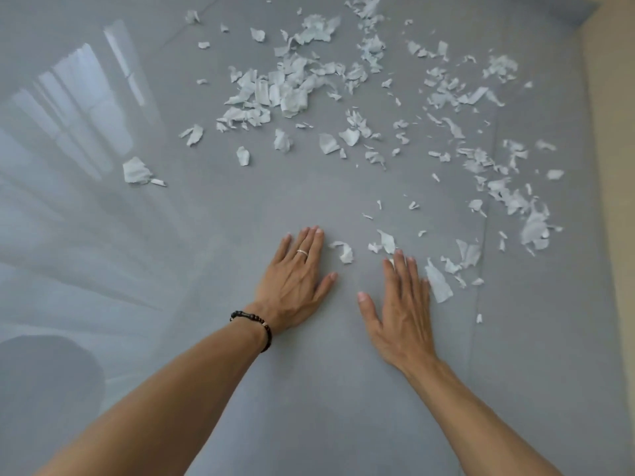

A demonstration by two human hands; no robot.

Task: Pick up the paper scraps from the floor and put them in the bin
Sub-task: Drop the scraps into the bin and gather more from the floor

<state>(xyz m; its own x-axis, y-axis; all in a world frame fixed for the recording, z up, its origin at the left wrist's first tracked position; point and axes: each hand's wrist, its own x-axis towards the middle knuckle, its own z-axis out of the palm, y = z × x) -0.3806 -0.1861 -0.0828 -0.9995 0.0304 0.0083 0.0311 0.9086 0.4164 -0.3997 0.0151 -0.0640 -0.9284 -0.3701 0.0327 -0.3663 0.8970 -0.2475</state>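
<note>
Both hands laid flat on the grey floor [171, 269], fingers straight, nothing grasped: left hand [295, 283], right hand [402, 310]. Paper scraps [285, 87] scattered far and right; bin not seen

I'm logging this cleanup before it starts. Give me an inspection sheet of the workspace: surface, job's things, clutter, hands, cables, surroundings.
Surface: glossy grey floor, window reflections at left.
Job's things: white paper scraps scattered ahead and to the right; a curled scrap between the hands; no bin in view.
Clutter: nothing seen.
Hands: left hand flat, fingers straight, with ring and bead bracelet; right hand flat, fingers straight, beside a long scrap; neither holds anything.
Cables: nothing seen.
Surroundings: cream wall at right.
</note>
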